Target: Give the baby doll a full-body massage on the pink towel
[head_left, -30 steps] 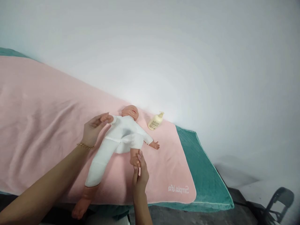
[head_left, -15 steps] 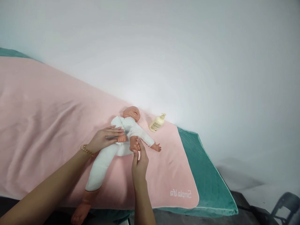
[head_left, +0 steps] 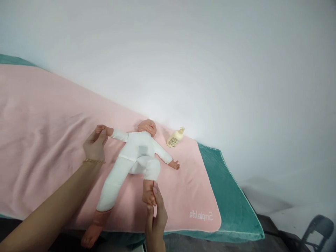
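Observation:
A baby doll (head_left: 139, 145) with a white cloth body lies on its back on a pink blanket (head_left: 65, 105), its head toward the wall. My left hand (head_left: 95, 145), with a bracelet at the wrist, is closed on the doll's hand at the left, and that doll arm is stretched out sideways. Lower down, my right hand (head_left: 156, 218) grips the doll's foot (head_left: 149, 192), the knee slightly bent. The doll's other arm rests out to the right. Its other leg (head_left: 111, 183) is straight, with the foot over the blanket's front edge.
A pale yellow pump bottle (head_left: 175, 137) lies tilted on the blanket right of the doll's head. Green cloth (head_left: 225, 189) shows beneath the blanket at the right. A white wall (head_left: 183, 63) rises behind. A dark chair (head_left: 319, 229) stands at the lower right.
My left hand has moved left and outward, and the doll's arm is now extended from across its body. My right hand has drawn the doll's foot down toward me, straightening the leg somewhat.

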Demonstrator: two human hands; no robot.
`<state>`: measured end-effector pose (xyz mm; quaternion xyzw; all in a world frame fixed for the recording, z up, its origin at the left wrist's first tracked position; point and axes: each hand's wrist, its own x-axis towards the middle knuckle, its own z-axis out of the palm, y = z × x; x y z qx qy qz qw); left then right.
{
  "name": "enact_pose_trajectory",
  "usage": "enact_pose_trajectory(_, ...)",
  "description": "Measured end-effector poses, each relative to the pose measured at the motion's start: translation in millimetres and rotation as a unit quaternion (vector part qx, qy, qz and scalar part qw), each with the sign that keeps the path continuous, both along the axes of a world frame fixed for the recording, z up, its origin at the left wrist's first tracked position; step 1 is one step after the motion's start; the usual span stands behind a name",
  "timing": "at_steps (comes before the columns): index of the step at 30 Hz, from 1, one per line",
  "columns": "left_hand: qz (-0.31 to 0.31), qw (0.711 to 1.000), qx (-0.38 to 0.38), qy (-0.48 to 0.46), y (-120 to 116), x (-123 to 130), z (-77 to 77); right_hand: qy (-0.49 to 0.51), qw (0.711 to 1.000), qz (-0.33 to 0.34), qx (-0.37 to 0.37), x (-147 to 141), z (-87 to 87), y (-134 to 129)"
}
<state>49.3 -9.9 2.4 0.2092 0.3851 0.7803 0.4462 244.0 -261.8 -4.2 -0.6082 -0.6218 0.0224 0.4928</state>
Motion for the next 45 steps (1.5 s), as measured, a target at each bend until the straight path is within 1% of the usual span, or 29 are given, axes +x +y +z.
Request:
enact_pose_trajectory(2,-0.009,0.997,-0.033,-0.067,6,-5,-5.6,-0.008,1.0,-0.002,-0.005,1,-14.2,-16)
enact_pose_trajectory(6,-0.021,0.993,-0.047,-0.106,12,-11,-12.2,-0.039,0.999,-0.002,-0.005,1,-45.6,-35)
enact_pose_trajectory(8,-0.03,0.991,-0.048,-0.119,13,-13,-13.3,-0.056,0.998,0.006,-0.008,0,-60.1,-37)
enact_pose_trajectory(12,-0.044,0.99,-0.043,-0.128,14,-16,-15.4,-0.097,0.995,0.015,0.0,-4,-84.7,-33)
enact_pose_trajectory(14,-0.046,0.99,-0.039,-0.128,13,-16,-16.7,-0.119,0.993,0.014,0.01,-5,-94.2,-30)
enact_pose_trajectory(16,-0.042,0.99,-0.033,-0.127,13,-16,-17.6,-0.144,0.989,0.017,0.036,-5,-100.6,-28)
enact_pose_trajectory(19,-0.018,0.992,-0.009,-0.121,11,-12,-15.8,-0.176,0.979,0.016,0.098,-5,-102.5,-25)
enact_pose_trajectory(22,0.017,0.994,0.024,-0.105,8,-4,-8.6,-0.173,0.977,0.014,0.123,-7,-92.5,-24)
enact_pose_trajectory(23,0.033,0.995,0.035,-0.087,5,-1,-5.3,-0.164,0.979,0.017,0.118,-7,-86.2,-23)
enact_pose_trajectory(25,0.055,0.996,0.06,-0.022,-3,5,1.5,-0.144,0.983,0.019,0.109,-7,-69.9,-20)
enact_pose_trajectory(26,0.054,0.995,0.076,0.019,-8,8,4.5,-0.137,0.985,0.022,0.102,-6,-60.2,-18)
enact_pose_trajectory(28,0.019,0.988,0.101,0.114,-20,13,8.4,-0.132,0.986,0.025,0.101,-2,-39.4,-9)
enact_pose_trajectory(30,-0.027,0.971,0.095,0.216,-30,15,8.5,-0.124,0.99,0.028,0.059,2,-19.2,5)
enact_pose_trajectory(32,-0.051,0.943,0.097,0.315,-37,16,5.1,-0.107,0.992,0.028,0.062,5,-1.9,22)
enact_pose_trajectory(33,-0.06,0.924,0.119,0.358,-38,16,2.7,-0.094,0.993,0.027,0.059,6,5.4,31)
enact_pose_trajectory(34,-0.072,0.902,0.158,0.396,-37,16,0.4,-0.079,0.995,0.027,0.059,6,11.8,40)
enact_pose_trajectory(35,-0.087,0.874,0.208,0.431,-36,15,-1.5,-0.065,0.996,0.031,0.055,5,17.5,49)
enact_pose_trajectory(37,-0.11,0.808,0.3,0.494,-32,13,-3.7,-0.035,0.998,0.038,0.042,4,27.1,64)
enact_pose_trajectory(38,-0.114,0.779,0.331,0.52,-30,13,-4.0,-0.019,0.998,0.043,0.034,3,31.1,70)
enact_pose_trajectory(39,-0.115,0.756,0.352,0.54,-28,12,-3.9,-0.003,0.999,0.046,0.027,2,34.6,75)
enact_pose_trajectory(40,-0.112,0.74,0.364,0.555,-27,12,-3.6,0.011,0.998,0.05,0.02,2,37.5,79)
enact_pose_trajectory(42,-0.11,0.718,0.371,0.579,-25,11,-3.3,0.033,0.998,0.057,0.013,1,41.0,84)
enact_pose_trajectory(43,-0.112,0.711,0.37,0.587,-24,11,-3.4,0.04,0.997,0.061,0.012,1,41.5,85)
enact_pose_trajectory(45,-0.118,0.706,0.364,0.596,-24,10,-4.4,0.045,0.997,0.064,0.012,0,40.3,84)
